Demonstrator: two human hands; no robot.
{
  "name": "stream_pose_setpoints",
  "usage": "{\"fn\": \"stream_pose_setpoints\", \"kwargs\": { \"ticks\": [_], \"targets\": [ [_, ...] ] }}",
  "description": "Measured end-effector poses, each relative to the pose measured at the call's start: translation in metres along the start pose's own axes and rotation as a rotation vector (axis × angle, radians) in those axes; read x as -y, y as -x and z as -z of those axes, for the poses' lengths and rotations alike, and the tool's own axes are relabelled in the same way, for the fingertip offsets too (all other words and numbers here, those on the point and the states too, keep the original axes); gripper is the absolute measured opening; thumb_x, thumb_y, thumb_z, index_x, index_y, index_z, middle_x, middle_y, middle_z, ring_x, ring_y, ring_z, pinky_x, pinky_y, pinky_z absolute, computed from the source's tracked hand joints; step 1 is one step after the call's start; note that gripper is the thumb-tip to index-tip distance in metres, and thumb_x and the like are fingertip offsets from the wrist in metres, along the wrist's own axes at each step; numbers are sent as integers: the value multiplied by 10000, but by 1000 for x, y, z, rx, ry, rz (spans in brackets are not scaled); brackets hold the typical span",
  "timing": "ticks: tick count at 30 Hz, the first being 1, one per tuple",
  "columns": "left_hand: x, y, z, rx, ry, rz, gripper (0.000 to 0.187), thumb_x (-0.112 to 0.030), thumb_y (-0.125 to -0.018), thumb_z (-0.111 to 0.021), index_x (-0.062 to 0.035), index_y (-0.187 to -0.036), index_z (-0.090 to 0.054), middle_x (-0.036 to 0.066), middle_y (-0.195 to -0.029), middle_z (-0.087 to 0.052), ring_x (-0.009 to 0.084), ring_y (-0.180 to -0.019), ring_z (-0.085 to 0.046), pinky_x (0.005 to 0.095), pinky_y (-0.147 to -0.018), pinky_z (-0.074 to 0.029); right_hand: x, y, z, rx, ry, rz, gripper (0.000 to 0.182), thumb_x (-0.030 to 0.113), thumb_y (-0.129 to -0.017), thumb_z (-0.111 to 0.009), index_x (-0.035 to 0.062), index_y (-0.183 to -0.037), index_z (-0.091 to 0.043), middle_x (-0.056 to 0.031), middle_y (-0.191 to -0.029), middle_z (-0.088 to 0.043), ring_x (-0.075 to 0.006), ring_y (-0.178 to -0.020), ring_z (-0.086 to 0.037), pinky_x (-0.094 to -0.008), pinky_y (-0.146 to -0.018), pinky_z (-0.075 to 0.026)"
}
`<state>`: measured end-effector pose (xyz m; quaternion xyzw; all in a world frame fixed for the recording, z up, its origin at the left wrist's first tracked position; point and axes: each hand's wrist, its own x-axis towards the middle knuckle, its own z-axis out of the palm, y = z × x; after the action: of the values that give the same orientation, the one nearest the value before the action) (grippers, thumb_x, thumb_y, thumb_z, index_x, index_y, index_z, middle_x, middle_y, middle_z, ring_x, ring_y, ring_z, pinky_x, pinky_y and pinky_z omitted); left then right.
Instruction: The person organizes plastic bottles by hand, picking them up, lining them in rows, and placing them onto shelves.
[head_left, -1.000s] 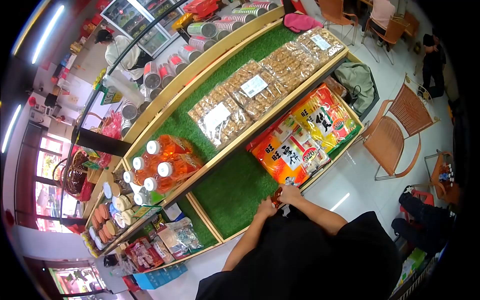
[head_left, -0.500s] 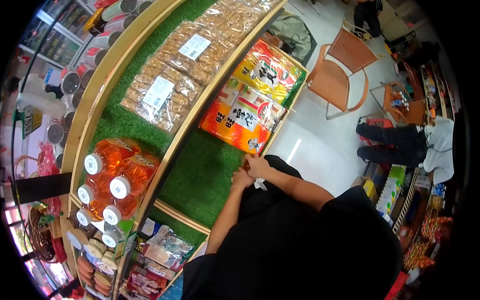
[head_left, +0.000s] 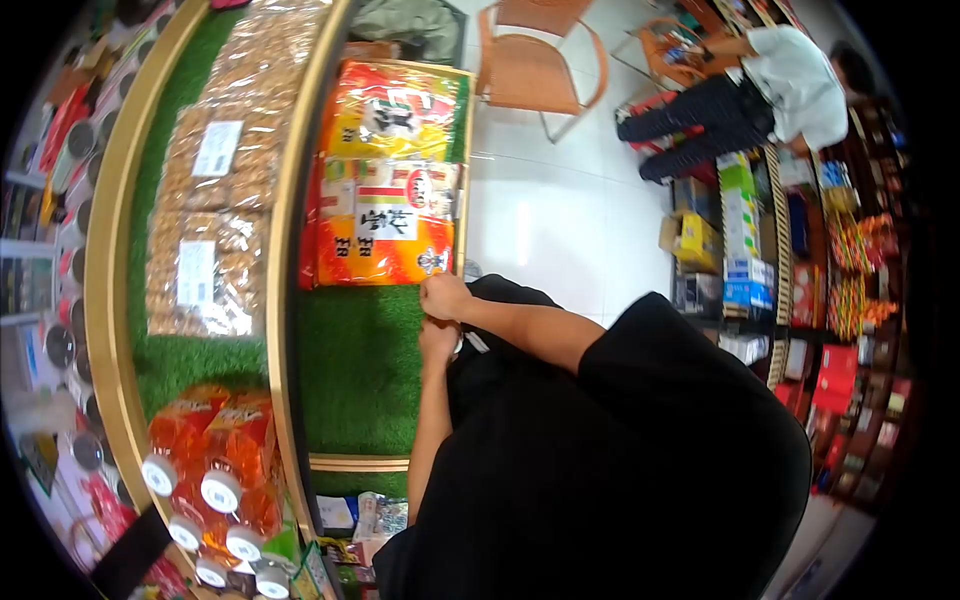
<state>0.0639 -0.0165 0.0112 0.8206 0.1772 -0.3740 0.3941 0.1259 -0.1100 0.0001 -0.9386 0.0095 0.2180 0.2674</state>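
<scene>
My right hand (head_left: 446,298) is closed at the lower right corner of an orange rice-cracker bag (head_left: 345,262), above my left hand. Just below it, my left hand (head_left: 437,341) is also closed, and the two hands touch or nearly touch. Whatever the fingers hold, if anything, is hidden. A small white strip (head_left: 476,342) shows beside the hands, against dark clothing. The orange bag lies on a green turf-lined shelf (head_left: 355,385), with a yellow snack bag (head_left: 395,110) beyond it.
Clear packs of brown snacks (head_left: 215,272) and bottles of orange drink (head_left: 238,450) occupy the raised shelf on the left. Smaller packets (head_left: 380,515) lie below a wooden divider (head_left: 360,463). A woven chair (head_left: 535,70) and a person in a white shirt (head_left: 795,85) are across the floor.
The view has turned and shifted, so the shelf now runs more upright. My hands remain closed together near the orange bag. The other person now shows more fully, with an arm toward the small table.
</scene>
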Motion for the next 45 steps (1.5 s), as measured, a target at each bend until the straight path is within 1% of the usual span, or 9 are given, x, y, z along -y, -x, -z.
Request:
{"fn": "stream_pose_setpoints", "kwargs": {
  "ticks": [1,3,7,14,19,25,27,37,45],
  "targets": [
    [1,-1,-2,-56,155,-31,600,-374,-822,-635,8,-1259,-482,302,-1165,-609,458,-1110,-576,507,-955,-449,1,4,2,-12,18,18,160,201,-734,-602,110,-747,-734,-172,-783,-692,-358,-807,-678,-458,-752,-543],
    [-12,14,-2,-273,164,-79,621,-358,-816,-639,14,-1272,-440,304,-1146,-616,480,-1091,-573,528,-927,-442,4,4,10,-5,16,6,162,207,-728,-610,105,-754,-733,-175,-784,-692,-358,-807,-678,-462,-750,-542],
    [-2,5,-21,-284,162,-103,640,-355,-814,-651,31,-1264,-410,314,-1139,-606,498,-1061,-571,534,-903,-440,4,7,12,6,-1,24,181,227,-715,-620,87,-760,-727,-185,-780,-688,-358,-803,-676,-467,-744,-539],
    [-8,6,-32,-523,173,-395,548,-265,-792,-706,53,-1156,-448,317,-1116,-550,500,-1045,-531,549,-893,-419,10,7,20,15,4,-25,202,231,-722,-605,67,-748,-719,-190,-776,-685,-363,-791,-673,-469,-750,-531],
    [-18,5,-18,-391,131,-346,587,-277,-768,-731,39,-1172,-446,300,-1136,-535,490,-1044,-537,542,-902,-426,14,3,23,20,52,-6,209,251,-714,-623,62,-726,-711,-194,-756,-678,-361,-779,-674,-463,-735,-531],
    [-16,3,-27,-502,203,-386,557,-225,-770,-727,19,-1184,-444,286,-1161,-517,479,-1054,-535,533,-901,-435,12,3,30,-3,56,20,239,253,-748,-577,46,-718,-693,-200,-746,-676,-371,-737,-672,-470,-705,-532],
    [-18,4,-29,-484,225,-277,521,-204,-775,-717,4,-1172,-451,276,-1169,-516,474,-1064,-535,531,-892,-441,11,4,33,-7,63,35,242,252,-752,-570,44,-718,-689,-200,-745,-676,-372,-728,-672,-471,-700,-532],
    [-17,6,-27,-503,226,-199,430,-188,-797,-687,-20,-1133,-476,239,-1116,-553,468,-1040,-547,534,-859,-449,12,4,32,5,100,95,211,245,-735,-583,51,-742,-668,-160,-753,-688,-337,-737,-680,-454,-696,-536],
    [8,-6,-42,-564,253,-318,343,-115,-798,-679,-7,-1084,-525,227,-1070,-577,431,-999,-569,493,-854,-468,7,8,25,-69,116,172,171,218,-682,-613,60,-732,-654,-128,-758,-685,-311,-760,-678,-437,-713,-531]
  ]
}}
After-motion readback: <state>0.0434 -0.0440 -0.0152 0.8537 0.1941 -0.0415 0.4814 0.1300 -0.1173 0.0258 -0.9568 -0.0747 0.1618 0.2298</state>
